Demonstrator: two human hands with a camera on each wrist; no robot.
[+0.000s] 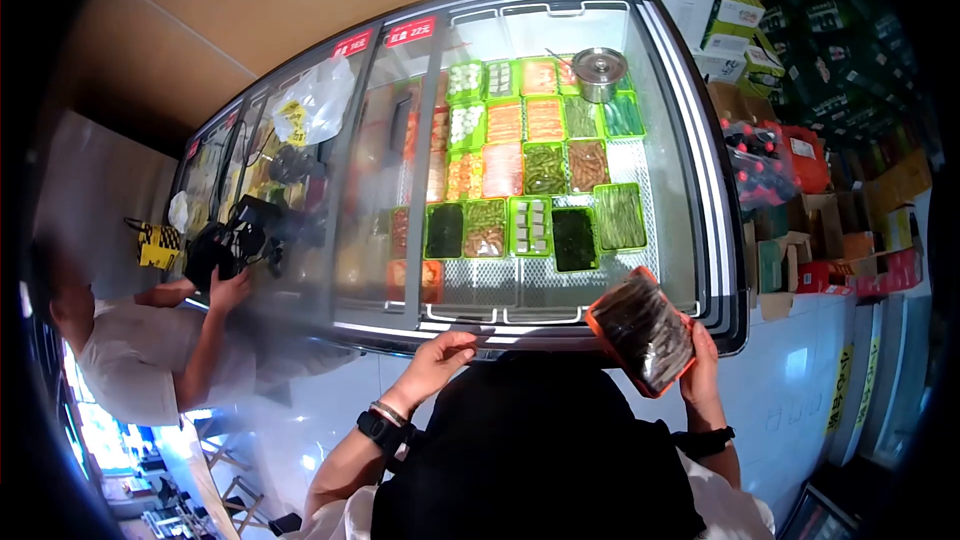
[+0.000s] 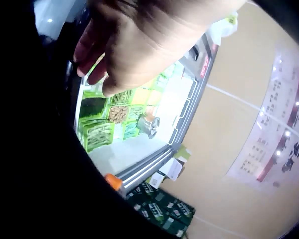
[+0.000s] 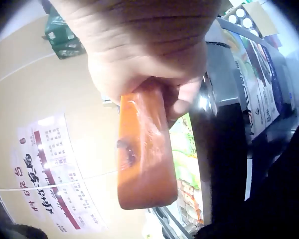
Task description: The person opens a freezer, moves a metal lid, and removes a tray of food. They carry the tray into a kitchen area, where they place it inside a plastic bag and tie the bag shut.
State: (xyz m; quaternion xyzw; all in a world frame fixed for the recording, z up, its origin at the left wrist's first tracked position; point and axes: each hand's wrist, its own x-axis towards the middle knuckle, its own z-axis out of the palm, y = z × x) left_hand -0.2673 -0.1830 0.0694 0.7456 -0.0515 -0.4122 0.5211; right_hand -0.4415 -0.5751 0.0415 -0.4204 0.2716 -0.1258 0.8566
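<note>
My right hand (image 1: 704, 372) grips one side of an orange plastic tray (image 3: 144, 149), wrapped in clear film. The film-wrapped dark food (image 1: 645, 335) in it faces up, tilted, over the front right corner of a display freezer (image 1: 480, 332). In the right wrist view the tray's orange side hangs below my fingers. My left hand (image 1: 437, 365) is at the freezer's front edge, its fingers loosely bent and nothing seen in them. Inside the freezer lie rows of green trays of food, among them a tray of green strips (image 1: 622, 218) and a dark-filled tray (image 1: 574, 240).
A lidded metal pot (image 1: 600, 75) stands at the freezer's back right. To the left, another person (image 1: 150, 350) handles a black object (image 1: 212, 252) by the freezer. Cartons (image 1: 800, 240) and bottles in plastic wrap (image 1: 760, 162) are stacked along the right side.
</note>
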